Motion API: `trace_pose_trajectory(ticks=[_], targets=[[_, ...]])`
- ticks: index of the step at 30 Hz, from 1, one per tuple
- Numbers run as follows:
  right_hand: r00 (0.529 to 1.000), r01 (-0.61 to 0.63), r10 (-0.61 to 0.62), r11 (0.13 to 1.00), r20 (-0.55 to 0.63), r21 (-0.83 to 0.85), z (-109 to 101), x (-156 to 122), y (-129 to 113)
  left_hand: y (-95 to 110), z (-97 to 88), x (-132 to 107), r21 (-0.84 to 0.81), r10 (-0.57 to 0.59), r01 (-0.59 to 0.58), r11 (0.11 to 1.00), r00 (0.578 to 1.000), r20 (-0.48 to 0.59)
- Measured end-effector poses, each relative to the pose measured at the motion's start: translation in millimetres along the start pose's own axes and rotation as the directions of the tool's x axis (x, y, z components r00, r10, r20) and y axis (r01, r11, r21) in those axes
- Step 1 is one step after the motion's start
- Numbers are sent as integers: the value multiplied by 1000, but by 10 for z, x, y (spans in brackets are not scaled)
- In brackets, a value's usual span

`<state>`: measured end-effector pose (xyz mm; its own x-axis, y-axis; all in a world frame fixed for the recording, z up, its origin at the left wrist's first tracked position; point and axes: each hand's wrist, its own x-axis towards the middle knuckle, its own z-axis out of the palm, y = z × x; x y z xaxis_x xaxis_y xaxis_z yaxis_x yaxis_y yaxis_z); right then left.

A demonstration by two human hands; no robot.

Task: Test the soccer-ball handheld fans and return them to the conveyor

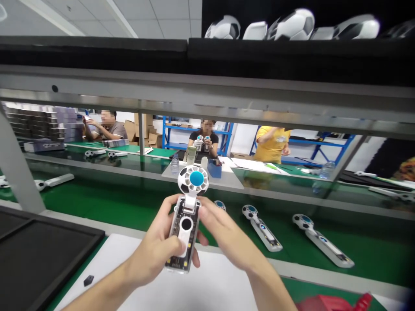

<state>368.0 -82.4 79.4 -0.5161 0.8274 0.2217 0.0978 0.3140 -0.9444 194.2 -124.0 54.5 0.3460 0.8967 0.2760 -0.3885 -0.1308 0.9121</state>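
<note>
A handheld fan [186, 224] with a football-patterned round head and a see-through handle stands upright in front of me. The head has a blue centre, and circuitry shows through the handle. My left hand [152, 246] is wrapped around the handle, its thumb on the white front strip below a round black spot. At the upper right of the handle, by the hinge, my right hand [223, 229] is closed against the fan; some of its fingers are hidden behind. Below lies a white work surface [214, 285] with a small dark five-sided piece [88, 280] on it.
Similar fans [262, 229] lie on the green conveyor belt [113, 203] ahead. A black tray [48, 255] sits at left, a red object [333, 302] at lower right. Overhead runs a shelf [129, 82] with ball-patterned fans. Co-workers [205, 140] sit or stand across the line.
</note>
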Motion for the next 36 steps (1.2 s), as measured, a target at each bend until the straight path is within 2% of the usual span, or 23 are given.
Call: trace_pose_trajectory(ticks=[2,4,6,9,16,21,27,36], targets=[[999,1,-2,999,35,41,157,-86,-123,-25,-2,-14,-15,-31,31,999,999,8],[999,6,-5,1000,-36,25,218,-112,-139,-33,5,-26,-32,-53,55,998,998,40],[997,4,-3,1000,-79,15,208,-102,-117,-26,23,-32,-40,-75,80,996,990,119],[998,-11,14,999,-63,39,157,-83,-113,-5,51,-34,-43,-84,95,995,976,201],[999,-7,11,996,-49,84,159,-93,-160,-5,38,-45,-14,-122,126,992,975,184],[997,3,-4,1000,-83,-9,158,-78,-124,-12,57,-36,-46,-79,86,995,987,138],[996,-10,5,998,-86,-60,167,-87,-117,3,38,-43,-32,-82,89,996,983,166],[998,13,-16,999,-68,-36,186,-86,-116,28,35,-25,-72,-69,82,994,983,172]])
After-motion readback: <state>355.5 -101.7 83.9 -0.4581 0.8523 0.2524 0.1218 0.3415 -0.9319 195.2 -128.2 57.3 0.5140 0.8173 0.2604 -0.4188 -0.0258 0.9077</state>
